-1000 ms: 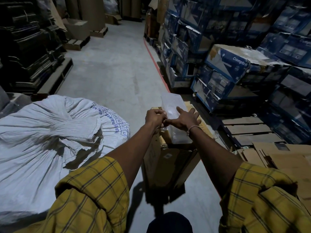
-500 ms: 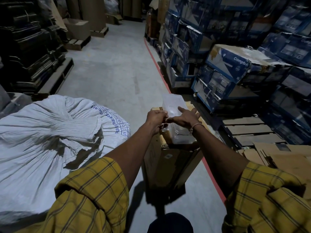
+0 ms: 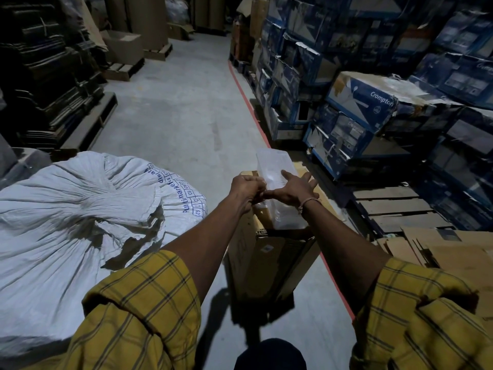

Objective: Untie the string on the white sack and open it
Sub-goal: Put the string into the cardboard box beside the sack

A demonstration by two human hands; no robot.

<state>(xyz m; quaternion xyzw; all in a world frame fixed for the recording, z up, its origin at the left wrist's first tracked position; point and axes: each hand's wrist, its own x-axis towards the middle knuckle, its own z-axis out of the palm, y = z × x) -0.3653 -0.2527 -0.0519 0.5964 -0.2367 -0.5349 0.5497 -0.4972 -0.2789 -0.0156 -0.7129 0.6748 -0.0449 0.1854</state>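
Observation:
The big white woven sack (image 3: pixel 66 222) with blue print lies on the floor at the left, its cloth gathered into pleats toward a puckered middle (image 3: pixel 112 193). No string shows on it. Both of my hands are off the sack, over a clear plastic container (image 3: pixel 272 169) that sits on a brown cardboard box (image 3: pixel 266 252). My left hand (image 3: pixel 246 189) is curled into a fist at the container's left edge; whether it holds anything is hidden. My right hand (image 3: pixel 293 189) lies flat on the container with its fingers spread, thumb touching the left hand.
Stacked blue cartons (image 3: pixel 373 102) line the right side behind a red floor line (image 3: pixel 250 108). Wooden pallets (image 3: pixel 394 209) and flat cardboard sheets (image 3: pixel 448 252) lie at the right. Dark stacks on pallets (image 3: pixel 48 76) stand at the left. A grey concrete aisle (image 3: pixel 181 102) runs ahead.
My hands stay together on the clear container; the right hand's fingers have slid slightly forward over it. The sack has not moved.

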